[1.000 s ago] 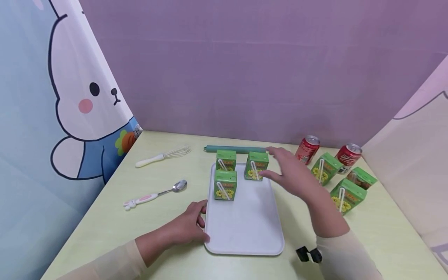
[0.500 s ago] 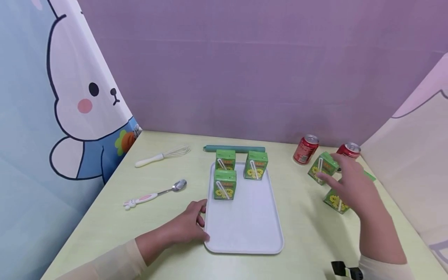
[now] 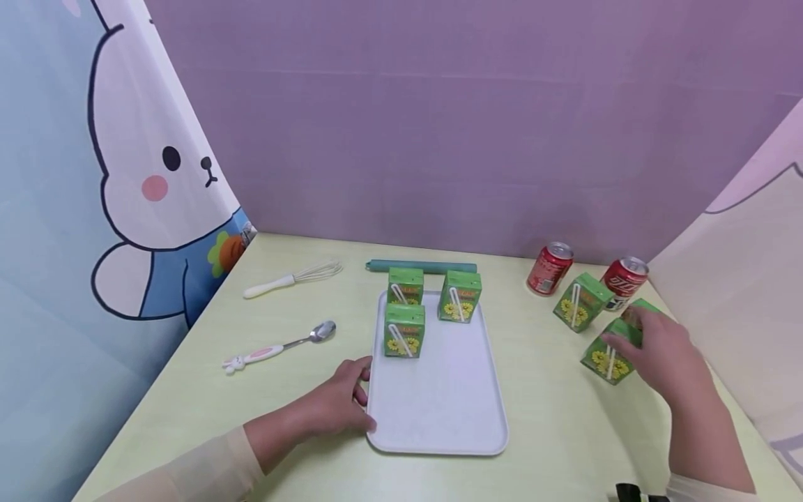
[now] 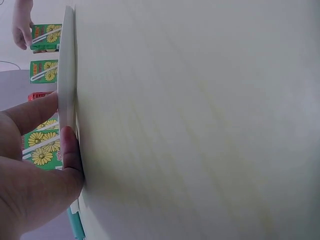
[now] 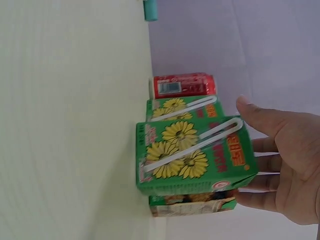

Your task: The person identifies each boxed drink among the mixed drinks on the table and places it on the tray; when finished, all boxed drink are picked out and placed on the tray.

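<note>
Green carton (image 5: 192,162), upright, beside right fingers (image 5: 269,164)

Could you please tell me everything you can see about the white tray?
The white tray is a plain, smooth rectangle with rounded corners and a low raised rim; it looks like plastic. It lies flat on the pale yellow table, its long sides running away from the person. Three green drink cartons stand on its far part, two on the left and one on the right, while its near part is bare. The left hand holds its left edge.
</note>
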Available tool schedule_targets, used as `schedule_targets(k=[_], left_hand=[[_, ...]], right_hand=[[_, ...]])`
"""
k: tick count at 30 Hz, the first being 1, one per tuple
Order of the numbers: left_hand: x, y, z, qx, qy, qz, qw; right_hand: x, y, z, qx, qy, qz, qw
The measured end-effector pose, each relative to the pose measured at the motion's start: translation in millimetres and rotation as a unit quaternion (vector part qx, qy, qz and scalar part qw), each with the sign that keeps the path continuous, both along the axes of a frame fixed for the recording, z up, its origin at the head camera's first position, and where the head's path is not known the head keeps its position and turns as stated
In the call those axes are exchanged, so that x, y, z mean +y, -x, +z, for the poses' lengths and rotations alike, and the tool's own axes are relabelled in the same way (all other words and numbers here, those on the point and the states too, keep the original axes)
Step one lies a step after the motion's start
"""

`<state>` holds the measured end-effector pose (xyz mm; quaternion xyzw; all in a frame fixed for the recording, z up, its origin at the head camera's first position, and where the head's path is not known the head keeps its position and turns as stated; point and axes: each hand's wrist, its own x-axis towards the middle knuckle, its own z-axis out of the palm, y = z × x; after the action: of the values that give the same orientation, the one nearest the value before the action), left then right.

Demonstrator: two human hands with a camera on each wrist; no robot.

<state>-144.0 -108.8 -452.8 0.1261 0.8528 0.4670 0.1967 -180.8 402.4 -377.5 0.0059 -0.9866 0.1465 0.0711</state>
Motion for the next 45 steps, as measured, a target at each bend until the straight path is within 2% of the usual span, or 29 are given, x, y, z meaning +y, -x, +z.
schedule_targets(k=[9, 14, 26, 34, 39, 45], left_hand=[[0.9, -0.2, -3.4, 0.003, -0.020, 0.000, 0.9998], [1.1, -0.4, -1.9, 0.006, -0.019, -0.001, 0.9998], [1.0, -1.4, 1.1, 0.002, -0.010, 0.000, 0.9999], [1.6, -2.8, 0.5, 0.000, -0.025, 0.001, 0.9997], [1.4, -2.5, -0.9, -0.002, -0.023, 0.004, 0.9997], [0.9, -1.8, -2.3, 0.002, -0.020, 0.002, 0.9998]], right_hand=[[14, 3.9, -17.5, -0.086, 0.010, -0.014, 0.9962], [13, 4.3, -20.6, -0.107, 0.021, -0.013, 0.9940], [13, 2.8, -22.4, -0.088, 0.034, -0.013, 0.9955], [9, 2.5, -19.0, -0.059, 0.024, 0.005, 0.9979], [0, 1.9, -10.7, -0.040, 0.024, 0.021, 0.9987], [-21, 2.1, 4.6, -0.037, 0.027, 0.046, 0.9979]])
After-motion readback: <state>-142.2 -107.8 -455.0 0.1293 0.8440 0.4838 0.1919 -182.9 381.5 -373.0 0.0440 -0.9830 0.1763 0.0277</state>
